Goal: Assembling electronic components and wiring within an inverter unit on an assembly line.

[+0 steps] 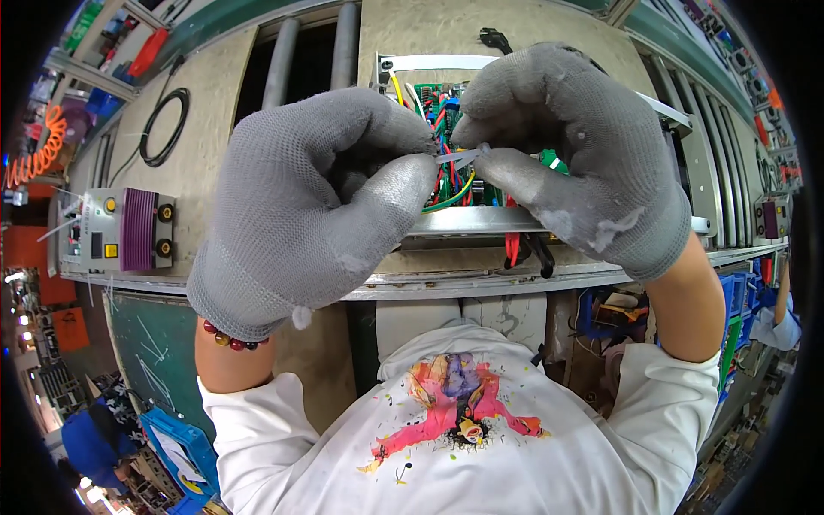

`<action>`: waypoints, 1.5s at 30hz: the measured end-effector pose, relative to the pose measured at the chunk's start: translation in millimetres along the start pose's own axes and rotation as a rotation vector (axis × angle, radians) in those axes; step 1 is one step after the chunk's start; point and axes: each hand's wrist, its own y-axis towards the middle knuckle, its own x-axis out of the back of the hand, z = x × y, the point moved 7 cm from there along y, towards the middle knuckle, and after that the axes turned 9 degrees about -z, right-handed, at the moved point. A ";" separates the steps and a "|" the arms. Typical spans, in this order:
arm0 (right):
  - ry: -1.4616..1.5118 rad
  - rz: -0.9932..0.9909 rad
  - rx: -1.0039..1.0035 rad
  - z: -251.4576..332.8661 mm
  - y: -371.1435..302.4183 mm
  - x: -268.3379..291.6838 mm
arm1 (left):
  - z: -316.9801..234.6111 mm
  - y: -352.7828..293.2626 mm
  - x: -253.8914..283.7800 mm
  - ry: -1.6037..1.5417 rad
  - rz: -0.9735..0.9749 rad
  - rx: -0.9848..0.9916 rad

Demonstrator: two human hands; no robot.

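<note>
My left hand [322,189], in a grey work glove, pinches one end of a thin whitish cable tie [457,157] between thumb and forefinger. The other end is pinched by my gloved right hand [575,154], so a short piece shows between the fingertips. Right behind it lies an open metal chassis [481,221] holding green circuit boards and bundled wires [446,120] in red, blue, green and yellow. Whether the tie goes around any wires I cannot tell. Red and black leads [542,255] hang out over the chassis's near edge. My hands hide much of the chassis.
A purple and white boxed unit [129,229] stands on the left of the bench, with a coiled black cable [165,127] behind it. Metal rollers [717,154] run along the right. Loose ties [154,348] lie on a green surface at lower left. A black plug [494,39] rests at the back.
</note>
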 end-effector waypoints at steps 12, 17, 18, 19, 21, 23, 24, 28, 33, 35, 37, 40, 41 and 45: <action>-0.397 -0.083 0.241 7.6 5.6 2.0 | -11.6 4.7 -7.4 0.028 0.055 -0.122; -0.446 0.013 0.259 -4.5 5.8 0.4 | -4.9 3.2 -5.4 -0.038 0.066 -0.102; -0.398 0.012 0.263 -5.2 5.2 0.5 | -4.9 4.7 -4.4 -0.037 0.070 -0.102; -0.398 0.008 0.261 -2.2 6.6 2.5 | -8.1 6.0 -5.0 0.029 0.094 -0.160; -0.290 0.098 0.314 9.4 6.2 -0.6 | -13.7 1.7 -9.9 0.097 0.120 -0.213; -0.328 0.067 0.356 7.7 4.6 3.5 | -19.0 1.5 -7.2 -0.062 -0.009 -0.126; -0.369 0.037 0.399 8.1 6.8 3.6 | -17.8 4.1 -6.8 -0.024 -0.042 -0.179; -0.427 -0.091 0.458 12.6 3.2 -1.0 | -20.0 7.0 -8.6 0.043 -0.053 -0.226; -0.666 -0.166 0.729 43.9 9.3 8.0 | -3.4 12.2 -0.3 -0.029 -0.111 -0.160; -0.658 0.195 0.730 51.5 14.1 0.6 | -5.6 14.0 5.5 0.030 -0.096 -0.324; -0.668 0.111 0.772 53.3 18.5 1.7 | -4.5 15.4 -1.2 -0.057 0.082 -0.232; -0.684 0.031 0.925 57.2 20.6 1.3 | -8.3 23.5 -3.7 -0.037 -0.014 -0.200; -0.682 0.029 0.923 56.4 19.8 -0.6 | -6.9 28.3 -0.3 0.033 -0.092 -0.231; -0.791 -0.137 1.023 62.3 19.0 2.3 | -3.8 32.1 -0.6 -0.097 -0.095 -0.299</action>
